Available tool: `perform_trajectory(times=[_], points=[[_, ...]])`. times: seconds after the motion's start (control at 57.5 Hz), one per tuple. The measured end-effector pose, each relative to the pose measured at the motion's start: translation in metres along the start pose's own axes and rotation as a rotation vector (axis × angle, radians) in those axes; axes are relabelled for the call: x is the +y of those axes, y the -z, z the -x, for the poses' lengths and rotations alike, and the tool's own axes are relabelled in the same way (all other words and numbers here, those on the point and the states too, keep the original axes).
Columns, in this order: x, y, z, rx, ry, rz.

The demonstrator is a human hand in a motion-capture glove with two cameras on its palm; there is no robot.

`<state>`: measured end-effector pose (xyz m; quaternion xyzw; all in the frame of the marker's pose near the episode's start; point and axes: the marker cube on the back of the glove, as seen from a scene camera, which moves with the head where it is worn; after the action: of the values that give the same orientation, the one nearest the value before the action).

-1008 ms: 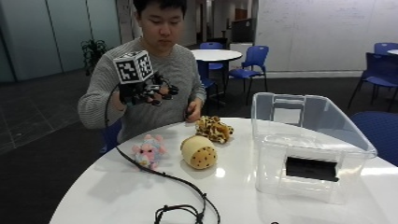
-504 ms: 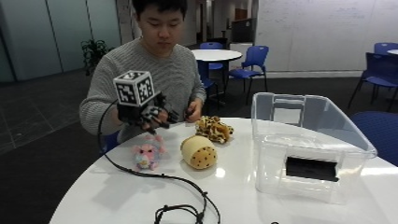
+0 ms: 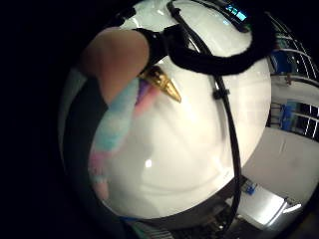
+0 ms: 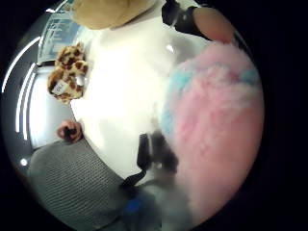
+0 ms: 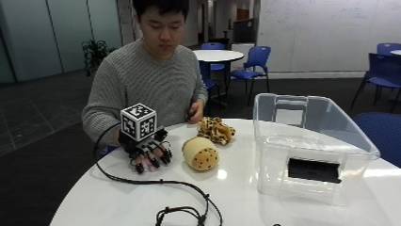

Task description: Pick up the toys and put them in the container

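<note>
Right hand [image 5: 149, 153] is down on the pink toy [image 5: 145, 163] at the table's [image 5: 238, 197] near-person edge, about 9 o'clock from the cookie toy [image 5: 200, 153]; fingers curl over the pink plush and grip it, toy mostly hidden under the glove in outside view. Thumb side palm view: pink-and-blue fur [image 4: 216, 120] fills much of it, lying on the white top. Little finger side view shows a gold horn [image 3: 162, 82] and pastel mane [image 3: 117, 124] against the table

Cookie toy lies just beside the hand, apart from it. Leopard toy [image 5: 215, 129] sits at 1 o'clock from the cookie, close to it, near the table's far edge; bare left hand [image 5: 195, 114] rests at that edge, just behind the leopard

Clear bin [image 5: 310, 146] stands at 3 o'clock, well apart from the hand, open top, far rim reaching the table edge. Bare tabletop lies between cookie and bin and toward the front edge

Black cable [image 5: 163, 188] runs from the glove toward 5 o'clock and coils near the front edge
</note>
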<state>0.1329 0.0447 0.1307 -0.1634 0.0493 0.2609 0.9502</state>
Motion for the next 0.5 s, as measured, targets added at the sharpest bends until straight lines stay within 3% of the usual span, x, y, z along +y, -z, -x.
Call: perform_trajectory(times=[0.261, 0.504], points=[[-0.005, -0.001, 0.005, -0.005, 0.056, -0.264], [-0.012, 0.009, 0.004, -0.057, 0.093, -0.256]])
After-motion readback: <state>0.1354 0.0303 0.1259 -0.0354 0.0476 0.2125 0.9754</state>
